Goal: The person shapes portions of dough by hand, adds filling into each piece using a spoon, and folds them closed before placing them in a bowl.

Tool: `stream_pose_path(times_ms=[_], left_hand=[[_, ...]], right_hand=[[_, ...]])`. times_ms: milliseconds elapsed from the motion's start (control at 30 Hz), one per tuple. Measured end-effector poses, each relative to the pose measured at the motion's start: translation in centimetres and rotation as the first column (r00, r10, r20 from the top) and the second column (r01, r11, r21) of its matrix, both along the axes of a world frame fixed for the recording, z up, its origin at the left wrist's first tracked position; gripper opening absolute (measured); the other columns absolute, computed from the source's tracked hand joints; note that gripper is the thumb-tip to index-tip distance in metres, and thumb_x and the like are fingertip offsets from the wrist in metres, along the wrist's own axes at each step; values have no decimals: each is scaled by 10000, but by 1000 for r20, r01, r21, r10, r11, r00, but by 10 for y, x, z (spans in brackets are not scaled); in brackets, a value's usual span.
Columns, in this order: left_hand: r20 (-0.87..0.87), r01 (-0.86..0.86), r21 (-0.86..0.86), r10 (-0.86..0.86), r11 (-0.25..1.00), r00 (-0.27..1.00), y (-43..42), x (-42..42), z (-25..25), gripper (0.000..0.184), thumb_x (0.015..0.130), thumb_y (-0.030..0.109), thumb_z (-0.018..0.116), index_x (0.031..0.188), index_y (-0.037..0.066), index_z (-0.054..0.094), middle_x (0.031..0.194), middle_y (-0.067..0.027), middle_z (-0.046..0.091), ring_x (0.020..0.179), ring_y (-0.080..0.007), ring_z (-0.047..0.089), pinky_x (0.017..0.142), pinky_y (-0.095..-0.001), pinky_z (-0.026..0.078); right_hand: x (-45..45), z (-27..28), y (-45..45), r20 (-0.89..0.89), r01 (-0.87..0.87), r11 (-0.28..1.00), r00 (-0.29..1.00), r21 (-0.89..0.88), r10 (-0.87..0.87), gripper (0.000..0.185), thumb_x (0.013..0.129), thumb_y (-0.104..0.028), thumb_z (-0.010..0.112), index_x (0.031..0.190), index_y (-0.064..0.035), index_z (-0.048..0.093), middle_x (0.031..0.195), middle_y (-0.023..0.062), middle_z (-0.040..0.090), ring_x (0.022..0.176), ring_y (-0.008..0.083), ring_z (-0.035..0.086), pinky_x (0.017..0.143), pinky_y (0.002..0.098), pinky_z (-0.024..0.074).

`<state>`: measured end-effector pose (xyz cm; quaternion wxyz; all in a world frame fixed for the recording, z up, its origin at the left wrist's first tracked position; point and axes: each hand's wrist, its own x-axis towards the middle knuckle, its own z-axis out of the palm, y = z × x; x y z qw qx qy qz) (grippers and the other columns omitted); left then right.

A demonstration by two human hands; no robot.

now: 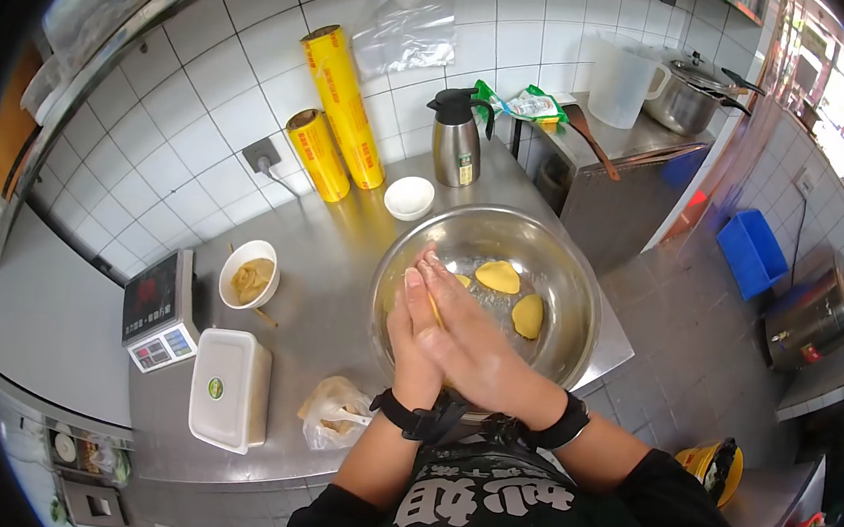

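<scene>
My left hand point(410, 335) and my right hand point(479, 357) are pressed palm to palm over the large steel bowl point(585, 328). A thin edge of yellow dough point(435, 311) shows between them; the rest of that piece is hidden by the palms. Inside the bowl lie a flattened yellow dough piece point(498, 276) and a second flat dough round point(528, 316). Part of a third yellow piece peeks out beside my fingers. The bowl's inner surface has pale flour-like dust, and my right hand looks dusted too.
Left of the bowl are a white bowl with tan food point(252, 277), a lidded container point(228, 387), a digital scale point(159, 311) and a plastic bag point(334, 411). Behind stand a small white bowl point(409, 198), a thermos jug point(456, 141) and yellow film rolls point(343, 106).
</scene>
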<state>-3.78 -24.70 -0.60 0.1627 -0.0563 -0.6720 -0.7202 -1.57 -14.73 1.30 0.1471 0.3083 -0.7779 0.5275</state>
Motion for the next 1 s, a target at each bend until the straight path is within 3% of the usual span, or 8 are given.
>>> stream_pose_path(times_ms=[67,167,267,367,500,700,900,1000], left_hand=[[92,32,33,-35,999,995,-6,-3,3,567,1031,467,276,1227,6,542,1023,-98,606,898,-173,579,845,-294,465],[235,-88,225,33,970,971,-6,-2,16,548,1022,486,303,1167,21,555,934,-71,583,842,-163,564,820,-293,466],[294,-120,396,-2,910,956,2,-10,-3,515,1017,488,328,1133,42,557,861,-42,544,792,-155,543,820,-298,460],[266,-99,333,7,938,964,1,-10,-13,500,1016,471,355,1157,33,549,953,-70,599,876,-170,584,856,-309,459],[331,142,468,-322,872,887,-16,-7,-2,446,1011,381,440,1198,-10,543,1188,-140,612,1069,-209,604,914,-343,466],[360,256,207,-316,944,877,-29,-1,-2,360,989,275,521,1194,-16,579,1098,-111,655,951,-182,660,827,-312,544],[411,333,200,-387,922,825,-37,-9,-3,343,986,267,528,1176,-11,593,1037,-98,673,921,-178,667,791,-296,553],[293,309,331,-408,892,864,-41,-21,7,313,984,267,533,1151,15,612,1019,-77,674,881,-158,667,765,-288,556]], right_hand=[[-8,-2,13,127,-94,965,984,-244,128,586,987,-292,462,1420,65,296,1472,249,309,1400,340,271,1138,408,225],[-6,-28,16,395,-84,935,891,-344,225,555,1004,-296,449,1426,35,309,1485,208,312,1408,284,263,1137,383,222],[1,-27,5,476,-48,876,825,-479,305,526,1010,-321,447,1401,18,353,1432,174,390,1358,250,344,1090,354,312],[-5,-29,12,589,102,864,770,-494,246,506,1008,-356,453,1361,2,407,1250,134,546,1116,198,563,883,287,482],[-15,-30,35,701,209,802,636,-559,323,521,1007,-420,429,1309,3,459,947,65,641,655,105,614,532,213,466],[-18,-24,52,800,208,907,569,-367,193,515,994,-427,459,1269,9,485,917,79,622,629,120,620,519,229,484],[-30,1,63,748,-64,965,619,-256,239,524,976,-398,511,1265,38,473,931,101,628,675,125,636,542,241,505],[-36,30,62,784,71,926,559,-370,270,447,962,-344,553,1188,40,518,917,97,627,674,119,629,557,238,507]])
